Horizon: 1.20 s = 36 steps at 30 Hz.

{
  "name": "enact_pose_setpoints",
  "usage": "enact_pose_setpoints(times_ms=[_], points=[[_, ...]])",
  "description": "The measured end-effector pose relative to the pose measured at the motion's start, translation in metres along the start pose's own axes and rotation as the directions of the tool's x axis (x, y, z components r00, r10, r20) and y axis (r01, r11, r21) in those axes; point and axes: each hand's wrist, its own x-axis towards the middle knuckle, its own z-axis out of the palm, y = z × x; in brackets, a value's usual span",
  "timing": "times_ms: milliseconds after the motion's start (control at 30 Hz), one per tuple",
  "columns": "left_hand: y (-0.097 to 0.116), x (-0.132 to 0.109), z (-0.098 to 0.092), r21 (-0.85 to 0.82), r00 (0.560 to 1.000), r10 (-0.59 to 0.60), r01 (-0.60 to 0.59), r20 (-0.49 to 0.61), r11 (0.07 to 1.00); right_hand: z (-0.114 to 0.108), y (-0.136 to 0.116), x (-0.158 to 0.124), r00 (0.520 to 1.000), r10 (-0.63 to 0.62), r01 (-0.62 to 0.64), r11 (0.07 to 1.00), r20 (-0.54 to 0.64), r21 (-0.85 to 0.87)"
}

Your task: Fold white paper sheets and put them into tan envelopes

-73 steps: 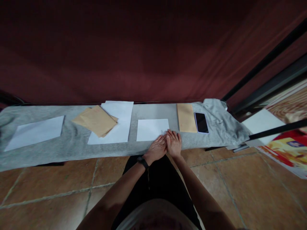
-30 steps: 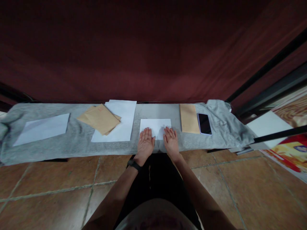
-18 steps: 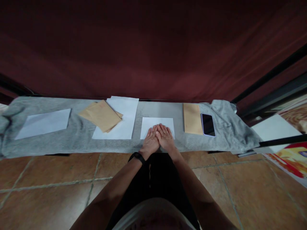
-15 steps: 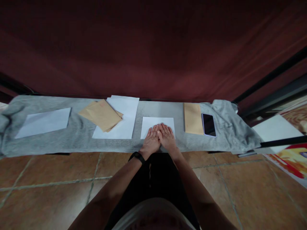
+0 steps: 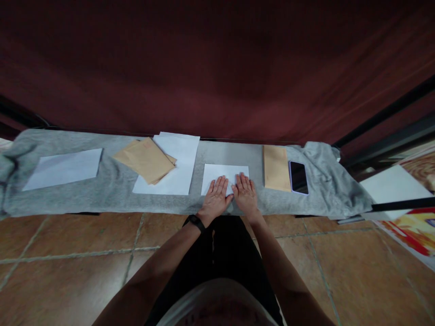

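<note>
My left hand (image 5: 216, 197) rests flat, fingers extended, on the near part of the small white sheet (image 5: 220, 170); my right hand (image 5: 246, 192) lies just as flat on its near right corner. The sheet is before me on the cloth-covered counter (image 5: 227, 152). Rightward, a brown envelope (image 5: 276, 167) lies just beside a phone (image 5: 299, 178); leftward, stacked envelopes (image 5: 147, 163) overlap larger white sheets (image 5: 183, 167).
</note>
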Motion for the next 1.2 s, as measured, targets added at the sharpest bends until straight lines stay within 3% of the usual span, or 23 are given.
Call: enact_pose_setpoints(times_ms=[333,733,867,933,1100,1200], points=[[-0.003,0.000,0.001,-0.006,1.000,-0.018,0.018,-0.002,1.000,-0.001,0.005,-0.004,0.999,0.010,-0.010,1.000,-0.031,-0.022],[-0.041,0.012,-0.001,-0.004,0.963,-0.267,0.267,-0.029,0.964,0.000,0.004,-0.005,0.998,0.045,-0.047,0.998,-0.051,-0.030],[-0.042,0.021,-0.003,0.010,0.938,-0.341,0.343,-0.066,0.939,0.001,0.003,-0.005,0.997,0.056,-0.058,0.998,-0.058,-0.034],[-0.034,0.027,-0.003,0.009,0.944,-0.321,0.323,-0.075,0.946,0.001,0.003,-0.005,0.997,0.057,-0.059,0.998,-0.058,-0.037],[-0.006,0.042,-0.002,-0.048,0.993,-0.119,0.119,0.003,0.992,0.000,0.002,-0.004,0.997,0.054,-0.056,0.997,-0.051,-0.050],[0.002,0.049,0.001,-0.058,0.995,-0.093,0.096,0.042,0.994,-0.001,0.002,-0.004,0.998,0.057,-0.059,0.997,-0.041,-0.052]])
